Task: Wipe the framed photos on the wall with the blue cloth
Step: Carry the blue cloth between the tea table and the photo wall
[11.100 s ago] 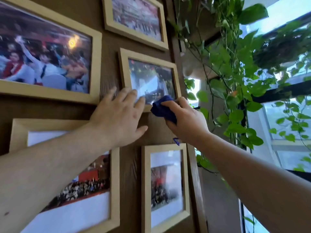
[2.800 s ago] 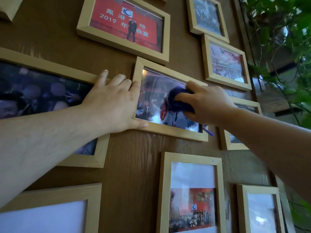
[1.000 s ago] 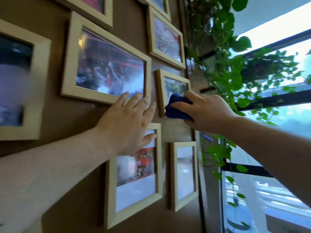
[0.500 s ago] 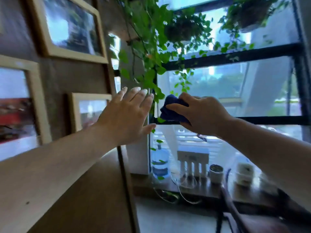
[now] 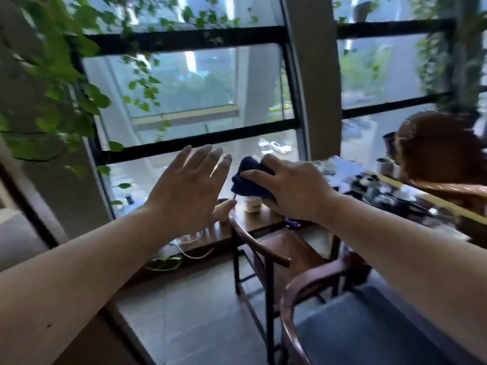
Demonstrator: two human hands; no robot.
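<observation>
My right hand is closed around the bunched dark blue cloth, held up in the air in front of me. Just left of it, my left hand is raised with flat, spread fingers and holds nothing. Both hands are away from any surface, with the window behind them. No framed photo and no part of the photo wall is in view.
A large black-framed window fills the background, with hanging green vines at the left. Two wooden chairs stand below my arms. A cluttered table runs to the right, where a person's head shows. Cables lie on the low ledge.
The view has swung right, away from the photo wall, to the window, chairs and table. Both hands have left the wall and stay raised; the cloth remains in my right hand.
</observation>
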